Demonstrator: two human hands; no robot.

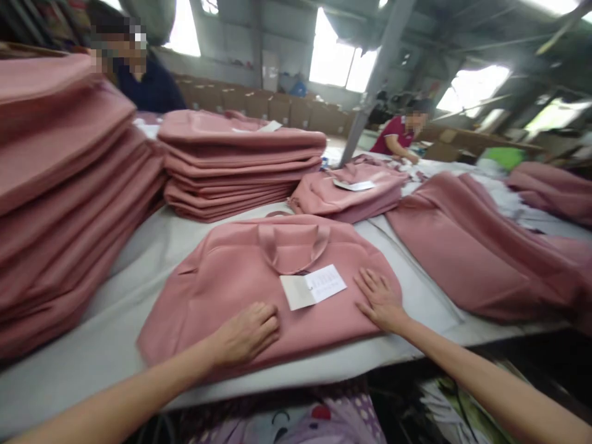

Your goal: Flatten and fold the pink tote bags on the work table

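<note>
On the wide, pale, cloth-topped table (pixel 148 265) lies a smooth pink bag (pixel 252 280). The right hand (pixel 380 300) is spread flat on it; the left hand (pixel 250 334) curls there, maybe gripping, I can't tell. A sliding hand could bend the folded white paper tag (pixel 327 282).

duffel bag (pixel 254 277): plain dusty pink | folded hang tag (pixel 326 285): white, beige | tabletop (pixel 55 382): pale grey | wearer's garment (pixel 340 425): lilac, white-dotted purple | co-worker's polo shirt (pixel 391 131): maroon
</note>
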